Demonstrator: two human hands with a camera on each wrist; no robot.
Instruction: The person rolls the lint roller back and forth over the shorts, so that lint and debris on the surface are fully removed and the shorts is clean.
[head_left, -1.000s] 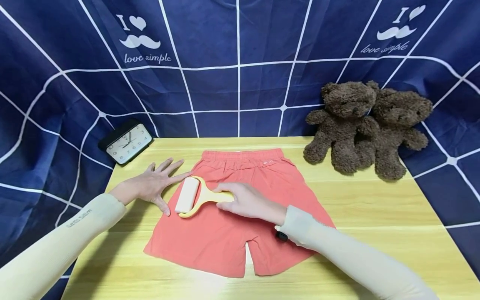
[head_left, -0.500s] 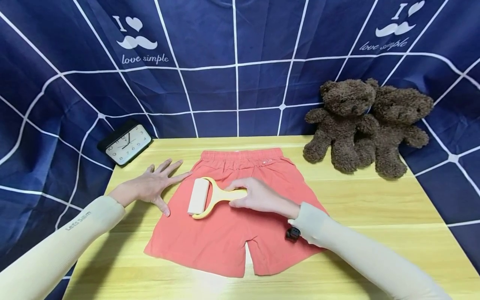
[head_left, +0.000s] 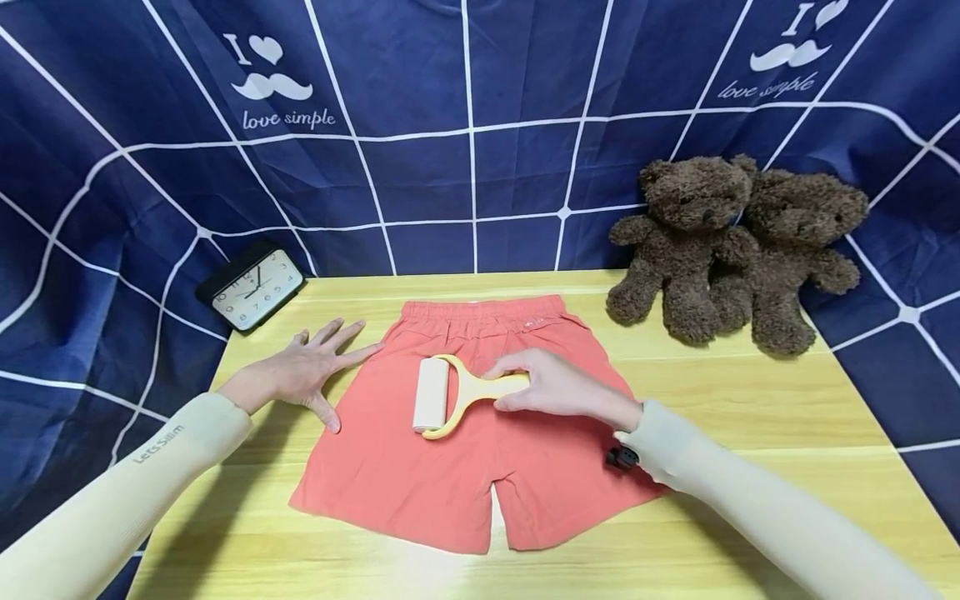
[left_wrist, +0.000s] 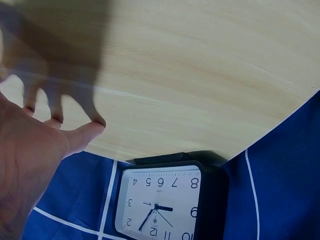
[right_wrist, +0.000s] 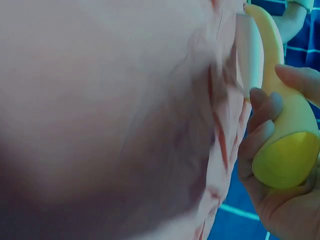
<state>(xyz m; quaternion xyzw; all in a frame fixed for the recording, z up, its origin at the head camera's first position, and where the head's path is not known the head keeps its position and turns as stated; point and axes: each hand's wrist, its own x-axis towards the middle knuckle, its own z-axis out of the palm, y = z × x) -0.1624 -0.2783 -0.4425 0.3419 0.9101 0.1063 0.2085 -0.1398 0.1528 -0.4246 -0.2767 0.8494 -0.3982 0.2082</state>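
My right hand (head_left: 551,383) has its fingers and thumb wrapped round the yellow handle (right_wrist: 286,155) of the roller (head_left: 474,388), near the centre of the frame. Its white cylinder (head_left: 431,395) lies over the red shorts (head_left: 450,479), which are spread flat on the table (head_left: 757,433) in the lower middle. My left hand (head_left: 303,371) grips nothing: its fingers are splayed, with thumb and forefinger at the left edge of the shorts. The clock (head_left: 258,287) is just beyond it, left of centre; the bears (head_left: 690,242) sit at the upper right.

I take this as the middle of a rolling pass. The next move, I think, calls for light, even pressure and the cloth pinned, or it could ruck up.
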